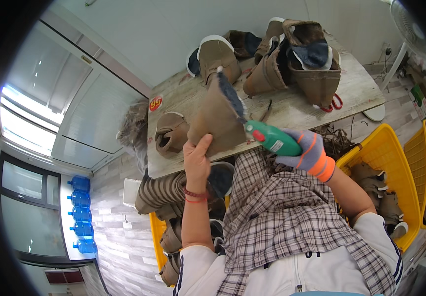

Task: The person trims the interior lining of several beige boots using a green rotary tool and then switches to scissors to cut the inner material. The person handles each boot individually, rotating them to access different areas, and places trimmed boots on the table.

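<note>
Head view: person at a worktable (361,93), forearms in from the lower edge
Left hand: bare hand (198,159), clamped on the lower edge of the brown fabric piece, thumb on the near face, other fingers partly hidden
Brown fabric piece: held up over the table's near part, tilted; dark lining shows along its right side (215,123)
Right hand: gloved hand (307,152), grey and orange, wrapped around the green handheld tool (276,140)
Tool nose: points left, at the piece's right edge; cannot tell if touching
Table, left: small brown piece (171,132), just beside the held one
Table, back: pile of brown pieces (316,74), white rims, dark linings
Table, right: red-handled scissors (337,102), near the pile
Lap: plaid apron (292,217)
Floor, right: yellow basket (399,155), brown pieces inside
Far left: blue water bottles (81,214) in a row
Upper right: fan (413,28)
</note>
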Tool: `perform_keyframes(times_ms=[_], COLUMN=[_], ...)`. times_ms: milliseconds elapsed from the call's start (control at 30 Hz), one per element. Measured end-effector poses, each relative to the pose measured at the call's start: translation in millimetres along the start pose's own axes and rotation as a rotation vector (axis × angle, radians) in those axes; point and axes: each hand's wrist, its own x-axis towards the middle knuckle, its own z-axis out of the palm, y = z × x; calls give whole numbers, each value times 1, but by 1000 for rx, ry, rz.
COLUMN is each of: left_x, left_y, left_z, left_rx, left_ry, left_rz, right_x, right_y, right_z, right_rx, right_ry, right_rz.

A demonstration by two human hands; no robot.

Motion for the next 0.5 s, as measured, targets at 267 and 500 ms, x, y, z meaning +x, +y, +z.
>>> perform_keyframes(times_ms=[267,500], left_x=[52,128], left_y=[31,-24], left_z=[-75,-114], left_rx=[947,1812], left_ry=[77,236], left_rz=[109,587], right_x=[-45,-53], right_y=[54,69], right_z=[-27,-40], right_rx=[-57,-21], right_ry=[270,392], right_rz=[286,380])
